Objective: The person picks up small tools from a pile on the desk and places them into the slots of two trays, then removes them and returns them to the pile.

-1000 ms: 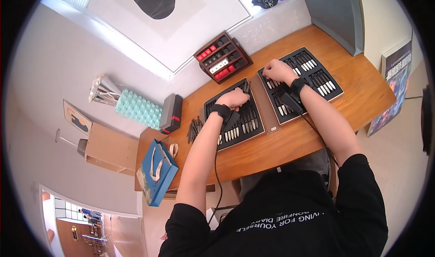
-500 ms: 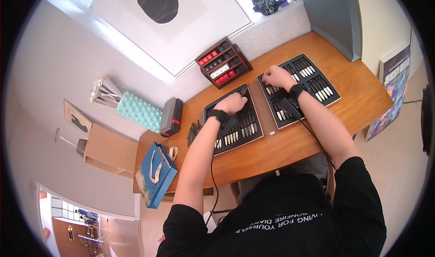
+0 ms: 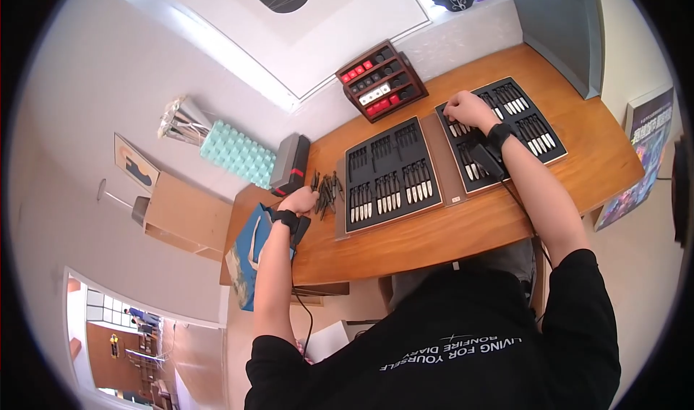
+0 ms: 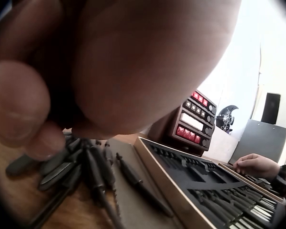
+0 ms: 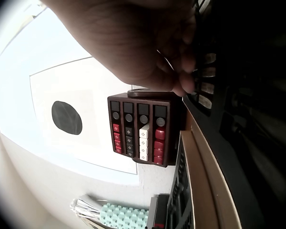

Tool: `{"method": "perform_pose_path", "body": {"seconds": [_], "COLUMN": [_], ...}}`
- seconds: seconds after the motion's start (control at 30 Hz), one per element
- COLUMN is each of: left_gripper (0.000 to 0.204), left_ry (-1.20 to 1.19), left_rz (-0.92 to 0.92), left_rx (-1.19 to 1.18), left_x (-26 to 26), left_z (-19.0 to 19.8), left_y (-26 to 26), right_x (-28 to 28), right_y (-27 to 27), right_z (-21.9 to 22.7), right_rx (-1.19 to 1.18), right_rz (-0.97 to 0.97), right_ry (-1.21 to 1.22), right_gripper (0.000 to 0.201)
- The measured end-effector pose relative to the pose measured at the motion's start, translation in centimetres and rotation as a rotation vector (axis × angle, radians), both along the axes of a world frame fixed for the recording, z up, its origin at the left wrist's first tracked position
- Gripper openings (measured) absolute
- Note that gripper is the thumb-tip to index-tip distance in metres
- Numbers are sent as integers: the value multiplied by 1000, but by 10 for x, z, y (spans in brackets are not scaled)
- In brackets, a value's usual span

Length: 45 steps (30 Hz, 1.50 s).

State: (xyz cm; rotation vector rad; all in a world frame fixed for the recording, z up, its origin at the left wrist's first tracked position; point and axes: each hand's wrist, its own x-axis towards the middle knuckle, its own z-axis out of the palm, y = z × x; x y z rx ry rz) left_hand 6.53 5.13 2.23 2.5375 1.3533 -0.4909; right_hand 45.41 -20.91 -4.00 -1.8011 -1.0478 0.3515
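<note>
My left hand (image 3: pixel 298 200) is at the left end of a loose pile of slim, dark, knife-like tools (image 3: pixel 330 191), fingertips right beside them. In the left wrist view its curled fingers (image 4: pixel 19 102) hang close over the pile, and what lies inside them is hidden. My right hand (image 3: pixel 470 110) bends its fingers at the upper left slots of the right tray (image 3: pixel 531 155). In the right wrist view those fingertips (image 5: pixel 183 83) are at the tray's edge beside a row of pale blades; I cannot tell whether they pinch one. Between the hands lies the left tray (image 3: pixel 383 165), with rows of dark-handled tools.
A dark wooden rack (image 3: pixel 381 81) of red, black and white cubes stands behind the trays. A grey box (image 3: pixel 291 165) is behind the pile, and a blue gift bag (image 3: pixel 248 254) sits at the desk's left end. Cables (image 3: pixel 307 316) trail from both wrists.
My left hand has left the upper right part of the left tray and moved left to the loose pile. The right hand stays at the same slots. The head view has shifted slightly.
</note>
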Motion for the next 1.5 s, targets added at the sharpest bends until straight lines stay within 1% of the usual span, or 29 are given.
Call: {"method": "perform_pose_path", "body": {"seconds": [0.1,0.17,0.2,0.27,0.3,0.37,0.4,0.43,0.5,0.57,0.63,0.77,0.83,0.87,0.93,1.03,1.07,1.13,1.17,1.27,1.3,1.33,1.37,1.43,1.5], "left_gripper": [41,47,47,52,52,49,46,46,44,45,48,56,61,61,67,68,68,68,68,64,58,53,53,44,42], "left_ry": [-8,109,107,-62,-65,-122,-124,-126,-77,-32,60,101,107,109,55,33,32,81,79,43,13,-18,-20,-58,-93], "left_rz": [34,-17,-16,-284,-281,-207,-221,-225,-323,-319,-288,-306,-258,-255,-185,-144,-143,-231,-234,-224,-236,-247,-248,-241,-242], "left_rx": [-24,345,341,705,701,314,231,230,295,309,268,268,191,188,23,-4,-4,107,110,116,154,193,196,202,207], "left_x": [-1,13,16,24,31,52,57,62,67,68,66,51,48,46,46,52,52,51,51,46,43,41,40,38,36], "left_z": [-1,13,10,6,6,24,24,21,14,12,13,7,10,10,12,14,9,-3,-6,-17,-22,-23,-25,-26,-26], "left_y": [-12,-43,-47,-59,-68,-110,-120,-123,-127,-129,-130,-123,-126,-128,-131,-141,-140,-133,-131,-127,-125,-126,-127,-130,-131], "right_x": [3,4,4,3,2,2,1,0,1,2,4,2,1,0,1,1,0,0,1,4,4,4,5,4,3], "right_y": [3,3,3,0,0,0,-1,-1,-1,-1,0,0,-1,-1,-1,-1,-1,-2,-2,1,2,2,2,3,1], "right_z": [-3,-5,-5,-2,-1,0,0,0,1,-1,-2,-2,1,1,0,0,1,3,3,-4,-5,-6,-5,-4,-3], "right_rx": [-3,5,1,6,3,-16,-18,-9,0,10,9,3,-18,-14,-14,-7,-8,-41,-38,12,15,18,22,20,20], "right_rz": [9,10,11,29,30,21,20,17,11,22,26,26,17,15,19,23,24,23,19,33,30,33,37,27,14], "right_ry": [-10,-14,-15,16,13,49,49,40,31,16,12,13,26,24,20,12,10,43,41,0,0,-7,-15,2,19], "right_gripper": [21,21,21,21,21,21,21,21,21,21,21,22,22,22,22,22,22,22,22,21,21,21,21,21,21]}}
